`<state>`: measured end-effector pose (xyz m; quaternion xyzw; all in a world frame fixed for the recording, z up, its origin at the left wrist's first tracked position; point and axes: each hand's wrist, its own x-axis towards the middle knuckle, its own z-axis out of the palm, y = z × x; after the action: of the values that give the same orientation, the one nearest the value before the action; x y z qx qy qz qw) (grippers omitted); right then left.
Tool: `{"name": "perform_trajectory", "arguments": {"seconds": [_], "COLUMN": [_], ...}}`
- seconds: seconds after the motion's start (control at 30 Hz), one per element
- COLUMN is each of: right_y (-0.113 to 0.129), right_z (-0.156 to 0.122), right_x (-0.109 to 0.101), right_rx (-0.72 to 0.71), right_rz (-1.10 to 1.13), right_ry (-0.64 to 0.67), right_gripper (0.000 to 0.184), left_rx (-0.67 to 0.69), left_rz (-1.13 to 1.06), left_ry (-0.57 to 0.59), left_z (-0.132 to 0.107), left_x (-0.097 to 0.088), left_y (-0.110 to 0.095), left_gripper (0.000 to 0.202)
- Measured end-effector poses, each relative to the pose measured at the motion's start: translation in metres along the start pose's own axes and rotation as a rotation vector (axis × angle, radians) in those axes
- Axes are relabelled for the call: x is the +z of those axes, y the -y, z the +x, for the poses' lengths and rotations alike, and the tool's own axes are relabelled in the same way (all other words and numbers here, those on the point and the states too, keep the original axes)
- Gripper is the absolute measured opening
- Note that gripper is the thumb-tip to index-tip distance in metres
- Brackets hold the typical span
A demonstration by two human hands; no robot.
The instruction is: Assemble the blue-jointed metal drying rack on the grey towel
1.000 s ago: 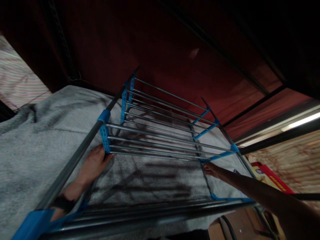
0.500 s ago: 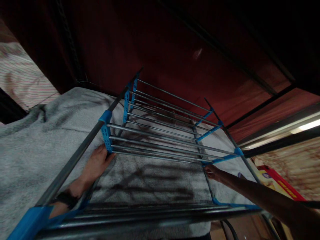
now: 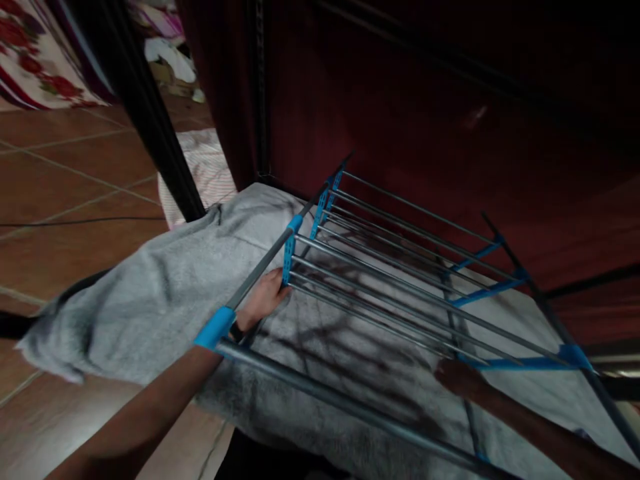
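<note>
A shoe rack [image 3: 320, 392] of grey metal tubes and blue plastic joints lies on a grey blanket [image 3: 150, 293]. My left hand [image 3: 263, 297] is closed on its lower left side, just beneath a blue end bracket [image 3: 289, 260]; the fingertips are partly hidden by the rack. On the right side, my right hand [image 3: 457, 379] is closed at the lower end of another blue bracket [image 3: 520, 363], and its fingers are dark and blurred. Both forearms reach in around the rack's near tubes.
A dark red panel [image 3: 390, 113] rises behind the rack. A black post [image 3: 145, 113] stands at the left, beside a striped cloth [image 3: 213, 167]. Brown floor tiles [image 3: 65, 180] with a thin dark cable lie further left, and a floral cloth [image 3: 35, 67] hangs behind.
My view has swung left, so rack and hands appear further right and more floor shows. Both hands stay at the same brackets; the box at the right has left the picture.
</note>
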<state>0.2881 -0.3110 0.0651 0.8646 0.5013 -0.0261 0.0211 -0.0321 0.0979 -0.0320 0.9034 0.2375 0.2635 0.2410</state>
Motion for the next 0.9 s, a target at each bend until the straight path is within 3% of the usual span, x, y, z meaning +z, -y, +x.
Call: {"name": "perform_trajectory", "arguments": {"seconds": [0.1,0.17,0.27,0.37,0.53,0.9], "right_y": [0.038,0.068,0.106,0.13,0.158,0.211], "right_z": [0.012,0.022,0.042,0.066,0.104,0.139], "right_x": [0.005,0.004,0.005,0.018,0.04,0.056], "right_rx": [-0.218,-0.364,-0.473,-0.469,-0.41,-0.357], "right_rz": [0.102,0.148,0.141,0.111,0.091,0.092], "right_ry": [0.155,0.172,0.125,0.102,0.116,0.047], "right_gripper": [0.034,0.049,0.061,0.061,0.053,0.05], "left_rx": [0.022,0.025,0.019,-0.013,-0.128,-0.03], "left_rz": [0.048,0.102,0.194,0.257,0.358,0.591], "left_ry": [-0.017,-0.024,0.001,0.048,0.077,0.083], "left_z": [-0.002,-0.004,-0.008,-0.009,-0.004,-0.005], "left_x": [-0.002,-0.008,-0.021,-0.03,-0.024,-0.017], "left_y": [-0.006,-0.013,-0.027,-0.041,-0.044,-0.039], "left_gripper": [0.025,0.03,0.04,0.045,0.024,0.033]}}
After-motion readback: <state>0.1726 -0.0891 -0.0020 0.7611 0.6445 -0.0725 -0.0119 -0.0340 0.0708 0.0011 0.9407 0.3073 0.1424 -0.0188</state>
